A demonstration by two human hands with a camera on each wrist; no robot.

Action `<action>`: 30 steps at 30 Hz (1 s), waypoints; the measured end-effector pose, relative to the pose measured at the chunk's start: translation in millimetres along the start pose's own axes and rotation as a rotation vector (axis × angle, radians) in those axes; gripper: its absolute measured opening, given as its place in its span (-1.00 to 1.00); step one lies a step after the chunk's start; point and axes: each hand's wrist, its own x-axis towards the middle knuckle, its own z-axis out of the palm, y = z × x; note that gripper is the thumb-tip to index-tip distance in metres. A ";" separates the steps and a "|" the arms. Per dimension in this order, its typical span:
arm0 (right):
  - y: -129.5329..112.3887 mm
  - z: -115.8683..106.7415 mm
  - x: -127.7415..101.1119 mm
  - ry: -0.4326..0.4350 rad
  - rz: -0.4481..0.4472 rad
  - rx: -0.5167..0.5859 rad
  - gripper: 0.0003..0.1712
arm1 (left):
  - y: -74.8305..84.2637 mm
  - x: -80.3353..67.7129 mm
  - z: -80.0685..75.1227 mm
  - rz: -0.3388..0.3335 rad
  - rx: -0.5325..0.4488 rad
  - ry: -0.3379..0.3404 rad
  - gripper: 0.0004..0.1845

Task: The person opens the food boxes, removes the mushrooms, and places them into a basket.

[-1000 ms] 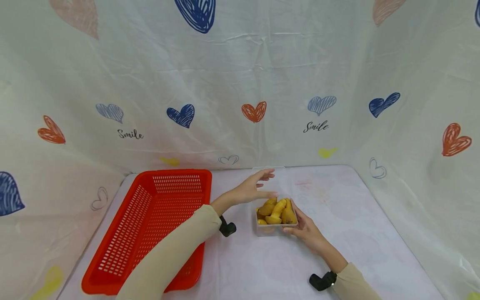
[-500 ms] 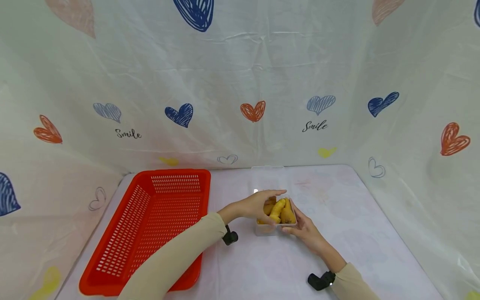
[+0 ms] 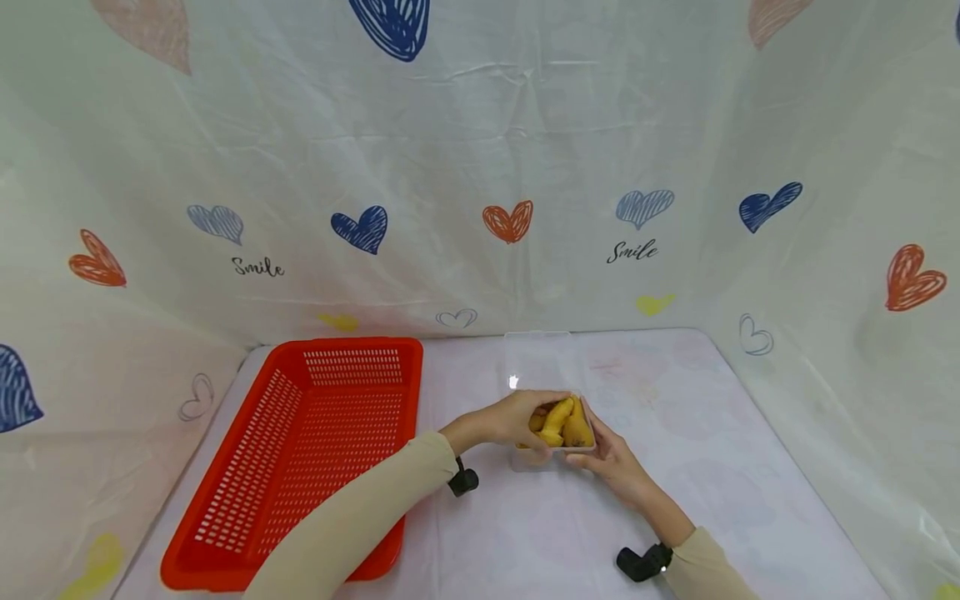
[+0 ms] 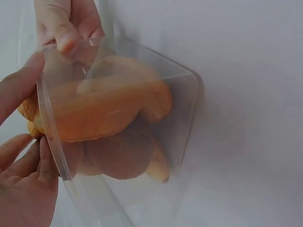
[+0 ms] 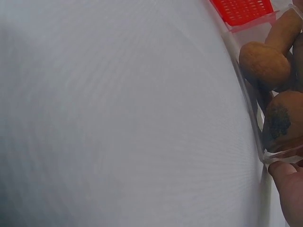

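A small clear plastic container (image 3: 542, 459) filled with yellow-orange root pieces (image 3: 561, 417) sits mid-table. My left hand (image 3: 517, 417) curls over its left rim, thumb and fingers on the edge. My right hand (image 3: 611, 458) grips its right near corner. In the left wrist view the container (image 4: 184, 94) shows tilted, with the roots (image 4: 109, 109) pressed against its wall, my left hand (image 4: 23, 179) at its rim and my right hand's fingers (image 4: 66, 23) at the top. The right wrist view catches the roots (image 5: 265, 64) and one fingertip (image 5: 289, 179) of my right hand.
A large red perforated basket (image 3: 315, 450) with nothing visible in it lies on the table's left side, and its edge shows in the right wrist view (image 5: 241, 9). A clear lid (image 3: 540, 358) lies flat just behind the container. Heart-printed cloth walls close in the white table (image 3: 712, 467).
My left hand pulled back from the lid area and came down onto the container's left rim, fingers now curled on it. My right hand has kept its hold on the container.
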 end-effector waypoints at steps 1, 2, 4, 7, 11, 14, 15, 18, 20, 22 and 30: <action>-0.1 -0.1 0.1 -0.001 -0.003 0.001 0.12 | 0.1 0.4 0.0 0.000 0.008 0.002 -0.03; -0.3 -0.2 0.2 -0.001 -0.005 0.002 0.12 | 0.2 0.8 0.0 0.002 0.018 0.004 -0.04; -0.2 -0.2 0.3 -0.003 -0.007 0.003 0.12 | 1.0 1.3 0.1 0.006 0.039 0.005 -0.06; 0.6 -0.6 0.4 -0.005 -0.008 0.005 0.11 | 2.3 1.4 0.2 0.011 0.058 0.006 -0.07; 1.6 -1.5 -0.1 -0.006 -0.013 0.001 0.10 | 3.4 0.8 0.6 0.020 0.068 0.011 -0.07; 1.9 -2.0 -0.4 -0.013 -0.025 0.004 0.09 | 3.7 0.1 1.2 0.035 0.068 0.016 -0.07; 1.9 -2.1 -0.4 -0.015 -0.028 0.007 0.08 | 4.0 -0.2 1.3 0.041 0.069 0.017 -0.06; 2.4 -2.6 -0.1 -0.021 -0.039 0.014 0.07 | 4.4 -0.7 1.6 0.059 0.091 0.024 -0.07; 2.3 -2.6 0.1 -0.024 -0.040 0.016 0.07 | 4.8 -1.1 1.6 0.065 0.095 0.027 -0.07; 2.4 -2.7 0.2 -0.026 -0.042 0.017 0.06 | 5.0 -1.5 1.6 0.067 0.097 0.032 -0.07; 1.9 -2.6 0.2 -0.030 -0.036 0.029 0.07 | 7.2 -2.7 0.2 0.037 -0.045 0.024 -0.08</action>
